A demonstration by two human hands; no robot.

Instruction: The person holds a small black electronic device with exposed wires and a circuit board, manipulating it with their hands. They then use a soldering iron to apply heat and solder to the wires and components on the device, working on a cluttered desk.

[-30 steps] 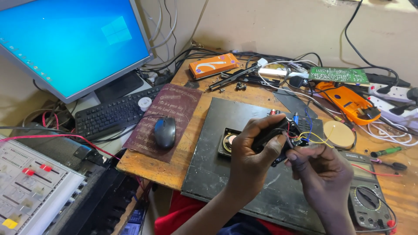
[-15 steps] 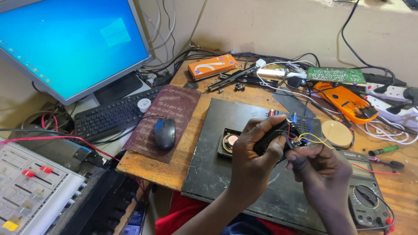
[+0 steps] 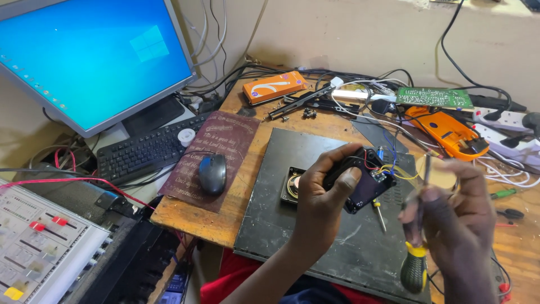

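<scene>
Screwdriver point(image 3: 417, 247) in right hand point(image 3: 458, 219) stands upright, yellow-black handle down.

My monitor point(image 3: 95, 56) glows blue at the far left corner of the desk, black keyboard point(image 3: 147, 151) just under it. A dark mouse point(image 3: 212, 173) sits on the maroon pad point(image 3: 212, 157) at the near left edge. Orange box point(image 3: 277, 86) and green circuit board point(image 3: 434, 97) line the back edge; a grey mixer point(image 3: 39, 247) sits off the desk, lower left.
</scene>
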